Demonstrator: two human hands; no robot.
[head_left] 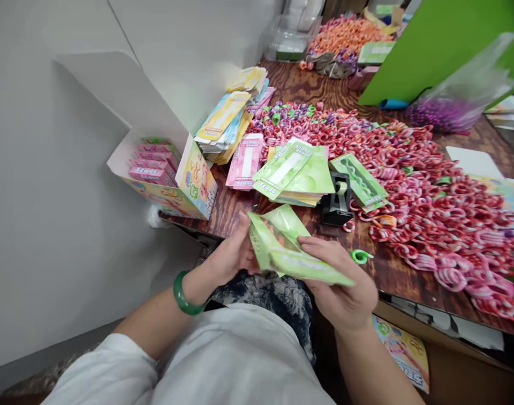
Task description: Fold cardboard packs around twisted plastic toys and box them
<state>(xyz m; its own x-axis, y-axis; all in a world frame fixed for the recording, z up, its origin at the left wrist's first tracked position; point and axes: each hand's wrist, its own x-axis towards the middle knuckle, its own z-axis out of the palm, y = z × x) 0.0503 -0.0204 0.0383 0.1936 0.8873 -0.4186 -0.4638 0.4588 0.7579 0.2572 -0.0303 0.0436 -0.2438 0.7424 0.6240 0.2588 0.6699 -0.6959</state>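
Fingers of the right hand (345, 287) pinch one end of a green packet (301, 261), those on top opposing what lies beneath, a grip that probably keeps the thin card from sagging. The left hand (233, 253) is curled at the other end; its fingertips are partly hidden, so I cannot tell whether it pinches or merely props. The packet sits between both hands, at the table's (383, 270) near edge above the lap, seemingly to have it close. Something orange shows blurrily inside it.

Just beyond, flat green cards (286, 169) lie overlapping on a stack, likely placed there for easy reach, beside a black tape dispenser (338, 205). Right of that, a windowed green box (360, 180) lies tilted against the heaped red and pink coils (429, 208). To the left, a display carton (197, 188) stands with its lid raised, perhaps for access to the pink boxes (153, 171) inside.
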